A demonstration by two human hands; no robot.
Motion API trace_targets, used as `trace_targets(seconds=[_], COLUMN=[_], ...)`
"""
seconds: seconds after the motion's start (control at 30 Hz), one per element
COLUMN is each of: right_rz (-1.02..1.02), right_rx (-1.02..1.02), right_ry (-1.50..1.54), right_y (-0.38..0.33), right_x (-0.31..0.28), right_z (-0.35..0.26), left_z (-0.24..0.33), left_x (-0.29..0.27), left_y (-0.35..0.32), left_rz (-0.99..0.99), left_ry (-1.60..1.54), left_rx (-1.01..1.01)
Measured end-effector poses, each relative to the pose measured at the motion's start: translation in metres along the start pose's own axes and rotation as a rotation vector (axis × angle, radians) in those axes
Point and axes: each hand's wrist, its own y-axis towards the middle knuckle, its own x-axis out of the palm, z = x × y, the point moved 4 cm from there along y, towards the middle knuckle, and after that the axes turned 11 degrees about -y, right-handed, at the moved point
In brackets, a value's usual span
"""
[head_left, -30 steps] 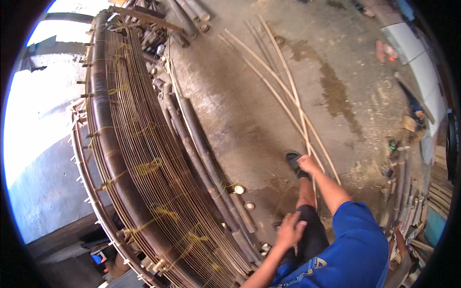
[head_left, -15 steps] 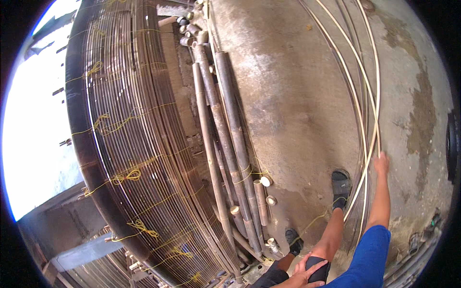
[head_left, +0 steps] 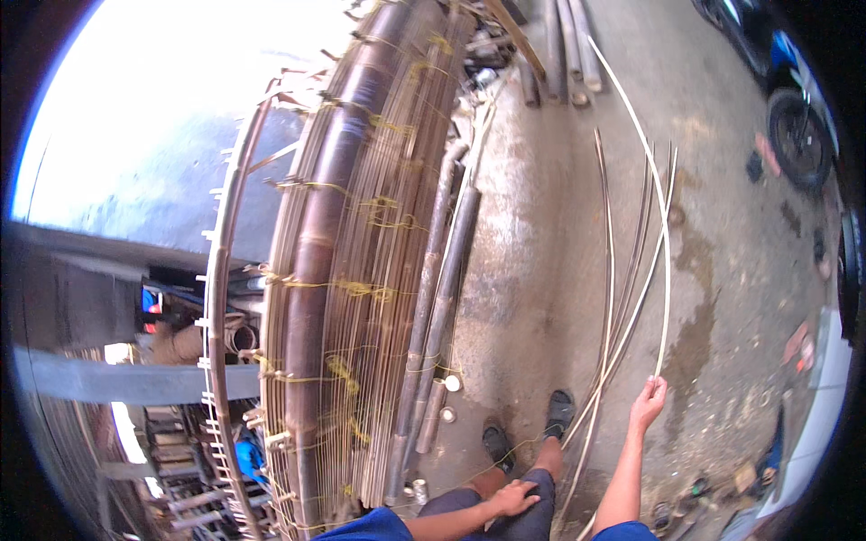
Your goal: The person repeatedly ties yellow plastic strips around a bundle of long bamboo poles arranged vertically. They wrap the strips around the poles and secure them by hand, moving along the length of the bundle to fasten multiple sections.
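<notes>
Bamboo strip point(head_left: 666, 270), pale and long, runs from the right hand point(head_left: 648, 403) far across the concrete floor point(head_left: 722, 298); fingers closed on its near end. More strips point(head_left: 613, 298) lie just left of it. Left hand point(head_left: 514, 498) rests flat, fingers spread, on the thigh. Tied pole bundle point(head_left: 361, 288) stands left.

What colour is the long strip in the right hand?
Pale cream: the thin strip held by the right hand shows clearly in the head view.
</notes>
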Motion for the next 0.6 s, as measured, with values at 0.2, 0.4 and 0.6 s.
trace_targets(seconds=[0.2, 0.4, 0.6], right_rz=[0.054, -0.608, -1.329], right_rx=[-0.499, -0.572, -0.385], right_ry=[0.128, 0.866, 1.181], right_y=[0.008, -0.083, -0.208], right_x=[-0.043, -0.045, -0.049], right_z=[-0.29, -0.586, -0.766], left_z=[0.043, 0.127, 0.138], left_x=[-0.124, -0.259, -0.299], left_y=[-0.072, -0.182, -0.298], left_rz=[0.409, 1.008, 1.091], left_ry=[-0.19, -0.327, -0.373], left_rx=[0.284, 0.613, 0.786])
